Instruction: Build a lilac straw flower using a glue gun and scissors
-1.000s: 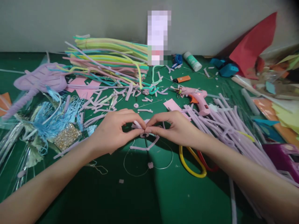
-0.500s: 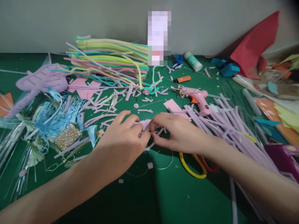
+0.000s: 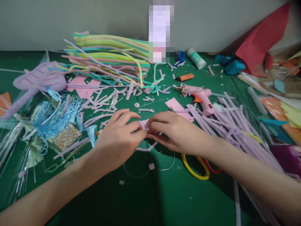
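Between my two hands, a small light-purple fuzzy piece (image 3: 144, 125) is pinched above the green table (image 3: 117, 204). My left hand (image 3: 124, 135) holds its left side with thumb and forefinger, the other fingers bent over. On the right side my right hand (image 3: 168, 130) pinches it, fingertips close together and nearly touching the left ones. Most of the piece is hidden by the fingers. Just below the hands lie a bent purple strip (image 3: 144, 149) and a thin looped thread with a small purple knot (image 3: 151, 166).
A pink glue gun (image 3: 203, 97), an orange lighter (image 3: 186, 77) and yellow-handled scissors (image 3: 195, 171) lie to the right, near purple stems (image 3: 235, 125). Coloured stems (image 3: 110, 47) are piled behind. Blue tassels (image 3: 58, 110) and a purple wing-like piece (image 3: 42, 77) lie left.
The view has shifted slightly. My left fingers have spread a little, and my right fingers have moved left and closed nearer to my left fingertips on the purple piece.
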`<action>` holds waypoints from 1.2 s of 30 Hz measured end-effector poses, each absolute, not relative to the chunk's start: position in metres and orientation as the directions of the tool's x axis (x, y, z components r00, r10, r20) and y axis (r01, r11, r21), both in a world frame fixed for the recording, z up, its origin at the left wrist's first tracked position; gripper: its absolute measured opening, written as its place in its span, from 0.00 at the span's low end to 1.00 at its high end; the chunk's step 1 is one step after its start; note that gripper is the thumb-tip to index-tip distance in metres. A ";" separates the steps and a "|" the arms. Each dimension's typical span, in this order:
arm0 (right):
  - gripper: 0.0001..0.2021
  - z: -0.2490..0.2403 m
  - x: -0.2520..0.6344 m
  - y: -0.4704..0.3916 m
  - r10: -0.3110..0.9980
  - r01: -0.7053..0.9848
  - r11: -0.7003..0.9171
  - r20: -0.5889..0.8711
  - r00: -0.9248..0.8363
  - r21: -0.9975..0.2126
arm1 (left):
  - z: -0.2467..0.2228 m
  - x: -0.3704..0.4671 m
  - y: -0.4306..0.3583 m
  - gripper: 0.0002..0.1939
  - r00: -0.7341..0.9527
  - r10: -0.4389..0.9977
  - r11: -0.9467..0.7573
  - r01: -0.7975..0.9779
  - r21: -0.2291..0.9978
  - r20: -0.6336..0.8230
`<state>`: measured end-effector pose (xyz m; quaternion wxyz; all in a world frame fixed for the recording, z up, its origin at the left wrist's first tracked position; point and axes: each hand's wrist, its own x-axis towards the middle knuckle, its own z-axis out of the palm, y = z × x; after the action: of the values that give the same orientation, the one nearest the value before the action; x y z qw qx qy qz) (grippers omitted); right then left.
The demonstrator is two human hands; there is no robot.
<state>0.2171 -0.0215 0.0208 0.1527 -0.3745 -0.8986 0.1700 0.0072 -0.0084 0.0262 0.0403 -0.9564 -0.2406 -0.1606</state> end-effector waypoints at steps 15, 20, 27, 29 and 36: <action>0.05 0.008 0.230 -0.021 0.736 0.527 0.619 0.198 -0.647 -0.582 | 0.012 -0.014 0.003 0.11 0.829 0.522 -0.839 0.458 0.292 0.199; 0.05 0.009 0.229 -0.020 0.746 0.546 0.603 0.168 -0.645 -0.581 | 0.014 -0.014 0.009 0.12 0.865 0.481 -0.857 0.430 0.285 0.143; 0.06 0.009 0.229 -0.018 0.746 0.554 0.607 0.166 -0.645 -0.570 | 0.016 -0.016 0.011 0.15 0.904 0.398 -0.905 0.359 0.227 0.157; 0.06 0.010 0.229 -0.018 0.735 0.547 0.626 0.186 -0.652 -0.555 | 0.016 -0.018 0.011 0.15 0.912 0.379 -0.915 0.346 0.207 0.153; 0.06 0.013 0.226 -0.026 0.701 0.579 0.696 0.227 -0.676 -0.425 | 0.019 -0.013 -0.003 0.09 0.889 0.400 -0.916 0.383 0.119 0.224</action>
<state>0.2264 -0.0261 0.0131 0.1893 -0.3549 -0.9013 0.1610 -0.0130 -0.0027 0.0193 -0.0358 -0.9711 -0.2016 -0.1229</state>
